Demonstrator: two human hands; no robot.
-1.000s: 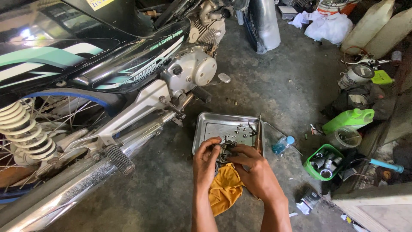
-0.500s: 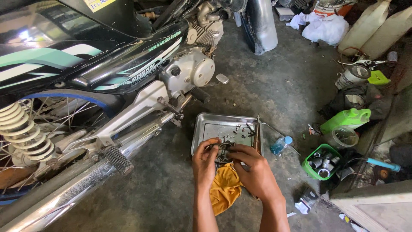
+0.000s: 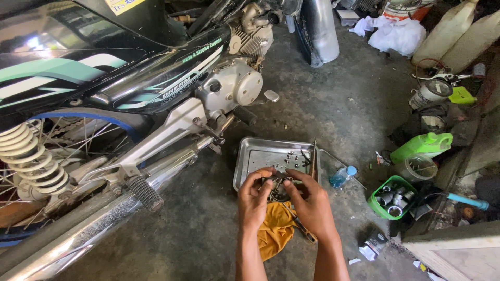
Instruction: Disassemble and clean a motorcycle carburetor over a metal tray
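Dark ring-shaped part [image 3: 279, 188], half hidden between both hands [image 3: 284, 200].

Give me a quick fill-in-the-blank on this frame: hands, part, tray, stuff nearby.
1. The left hand and right hand together hold a dark ____-shaped metal part.
2. Just beyond the hands sits a shallow metal ____ with small loose pieces in it.
3. Under the hands lies a ____-coloured cloth.
4. The green bin to the right holds metal ____.

Missing words: ring; tray; yellow; sockets
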